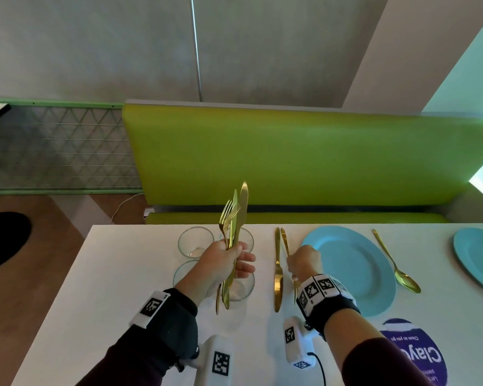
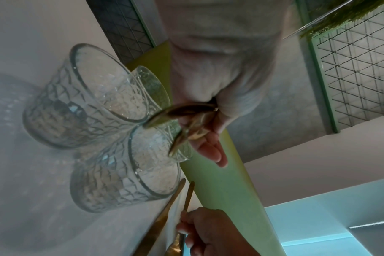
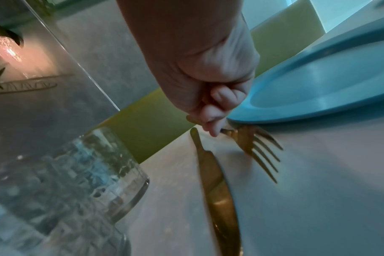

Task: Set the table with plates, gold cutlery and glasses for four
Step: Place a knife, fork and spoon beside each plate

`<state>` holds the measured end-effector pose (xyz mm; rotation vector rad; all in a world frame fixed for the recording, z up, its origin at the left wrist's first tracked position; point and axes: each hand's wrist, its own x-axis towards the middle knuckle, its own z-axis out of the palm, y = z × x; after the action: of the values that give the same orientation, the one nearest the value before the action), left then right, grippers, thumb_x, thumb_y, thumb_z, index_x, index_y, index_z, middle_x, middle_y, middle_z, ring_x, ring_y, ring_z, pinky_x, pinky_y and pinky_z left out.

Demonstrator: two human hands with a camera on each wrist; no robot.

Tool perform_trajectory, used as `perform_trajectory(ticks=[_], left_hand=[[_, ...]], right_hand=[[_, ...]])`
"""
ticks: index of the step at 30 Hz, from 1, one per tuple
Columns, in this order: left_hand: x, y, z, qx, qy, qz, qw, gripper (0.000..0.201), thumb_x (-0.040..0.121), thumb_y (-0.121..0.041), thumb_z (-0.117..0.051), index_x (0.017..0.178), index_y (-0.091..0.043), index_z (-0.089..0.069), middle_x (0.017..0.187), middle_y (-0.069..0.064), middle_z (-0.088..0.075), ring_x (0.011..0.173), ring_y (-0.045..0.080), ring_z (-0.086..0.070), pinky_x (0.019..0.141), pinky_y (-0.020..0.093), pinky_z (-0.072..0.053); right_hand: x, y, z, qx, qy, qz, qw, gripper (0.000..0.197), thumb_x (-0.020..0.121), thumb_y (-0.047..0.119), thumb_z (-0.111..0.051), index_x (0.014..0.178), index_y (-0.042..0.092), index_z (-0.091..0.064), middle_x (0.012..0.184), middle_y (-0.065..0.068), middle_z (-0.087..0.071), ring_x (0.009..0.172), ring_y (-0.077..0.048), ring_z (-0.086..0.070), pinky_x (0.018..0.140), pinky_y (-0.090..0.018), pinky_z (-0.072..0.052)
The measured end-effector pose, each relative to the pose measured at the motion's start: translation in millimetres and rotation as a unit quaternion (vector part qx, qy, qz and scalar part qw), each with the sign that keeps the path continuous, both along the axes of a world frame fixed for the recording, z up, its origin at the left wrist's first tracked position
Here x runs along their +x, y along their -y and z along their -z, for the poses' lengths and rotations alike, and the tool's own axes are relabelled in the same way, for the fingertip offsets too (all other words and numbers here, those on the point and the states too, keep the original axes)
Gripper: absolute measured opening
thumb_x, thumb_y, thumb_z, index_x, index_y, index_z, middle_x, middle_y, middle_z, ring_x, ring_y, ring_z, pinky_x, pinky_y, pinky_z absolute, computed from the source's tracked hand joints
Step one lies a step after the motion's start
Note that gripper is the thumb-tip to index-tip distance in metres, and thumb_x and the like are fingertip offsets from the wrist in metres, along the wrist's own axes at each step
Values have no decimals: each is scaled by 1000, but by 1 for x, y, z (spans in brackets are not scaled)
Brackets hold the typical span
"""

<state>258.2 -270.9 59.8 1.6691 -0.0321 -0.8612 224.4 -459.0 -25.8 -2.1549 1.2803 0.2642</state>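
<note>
View from a person's head cam, looking down at a white table (image 1: 129,274) w/ a green bench (image 1: 290,162) behind it. The left hand (image 1: 223,263) is closed around a bundle of gold cutlery (image 1: 234,218), held upright above the table, forks & knives fanning out at the top, handles poking out below the fist. Under & behind that hand stand three clear cut-glass tumblers (image 2: 88,97), clustered close together, not yet dealt out to places. The right hand (image 1: 304,263) pinches a gold fork (image 3: 259,147) by its handle, tines toward the person, lowering it just beside the left rim of a blue plate (image 1: 354,271); can't tell if the tines touch the table yet. A gold knife (image 1: 278,271) lies flat on the table just left of the fork. A gold spoon (image 1: 396,263) lies on the plate's right side, and part of a second blue plate (image 1: 477,257) shows at the far right edge. A round purple sticker (image 1: 418,355) sits on the table near the person. Handling, as a guess: the cutlery looks stiff, thin, polished metal, prob. slippery, so pieces could slide out of a loose bundle; best pinched mid-handle, one at a time. The glasses look heavy-ish & breakable; grip around the patterned wall, not the rim.
</note>
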Motion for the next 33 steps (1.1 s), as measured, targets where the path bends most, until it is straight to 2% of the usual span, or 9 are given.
perform_trajectory(ticks=[2, 4, 7, 12, 14, 17, 23, 27, 33], left_hand=[[2, -1, 1, -6, 0, 2, 1000, 21, 101, -14, -36, 105, -9, -56, 91, 10, -69, 71, 19, -67, 69, 29, -55], [3, -3, 3, -9, 1, 2, 1000, 21, 101, -14, -36, 103, -9, -56, 89, 9, -69, 71, 19, -67, 66, 28, -55], [5, -5, 4, -8, 0, 1, 1000, 21, 101, -14, -36, 103, -9, -56, 89, 9, -69, 71, 18, -67, 66, 27, -56], [7, -7, 4, -9, 0, 4, 1000, 20, 100, -15, -36, 97, -12, -56, 89, 9, -69, 71, 19, -67, 69, 29, -55], [8, -8, 4, -10, -1, 5, 1000, 20, 100, -15, -36, 96, -13, -56, 89, 8, -69, 71, 18, -67, 69, 28, -55], [8, -9, 4, -12, -3, 7, 1000, 20, 100, -15, -37, 97, -13, -56, 89, 8, -69, 71, 18, -67, 68, 28, -55], [9, -9, 4, -18, -7, 9, 1000, 20, 100, -15, -37, 102, -11, -56, 90, 8, -69, 71, 18, -68, 69, 28, -56], [10, -11, 5, -21, -9, 8, 1000, 20, 100, -15, -37, 99, -11, -57, 89, 9, -69, 70, 18, -68, 67, 27, -56], [11, -13, 6, -27, -11, 1, 1000, 22, 101, -13, -35, 96, -12, -56, 85, 8, -69, 67, 17, -67, 61, 24, -56]], right_hand=[[2, -4, 1, -12, 2, 5, 1000, 31, 89, 4, -50, 58, 8, -46, 79, -13, -65, 79, -27, -69, 65, -30, -55], [3, -8, 1, -17, 5, 12, 1000, 31, 88, 3, -49, 58, 8, -46, 78, -12, -62, 81, -28, -69, 68, -30, -55], [6, -13, 0, -16, 2, 11, 1000, 21, 91, 5, -47, 72, 3, -56, 79, -11, -58, 86, -29, -69, 73, -32, -56], [8, -15, -3, -20, -12, 3, 1000, 18, 92, 6, -47, 95, -1, -64, 75, -8, -55, 85, -27, -65, 70, -29, -51], [7, -14, -3, -31, -10, 4, 999, 19, 93, 6, -47, 99, -1, -63, 85, -11, -61, 91, -27, -66, 70, -29, -49], [6, -16, -1, -56, -13, 7, 998, 21, 94, 7, -45, 100, 0, -63, 101, -14, -67, 95, -28, -66, 71, -29, -48], [6, -16, 4, -101, -21, -15, 995, 24, 94, 8, -43, 98, 3, -66, 101, -12, -68, 93, -26, -67, 77, -32, -54], [10, -19, 3, -133, -19, -47, 990, 25, 95, 8, -41, 103, 4, -65, 104, -12, -68, 97, -27, -66, 78, -32, -52], [23, -26, 5, -125, -31, -63, 990, 23, 94, 18, -52, 110, 7, -64, 108, -10, -68, 100, -26, -65, 81, -32, -52]])
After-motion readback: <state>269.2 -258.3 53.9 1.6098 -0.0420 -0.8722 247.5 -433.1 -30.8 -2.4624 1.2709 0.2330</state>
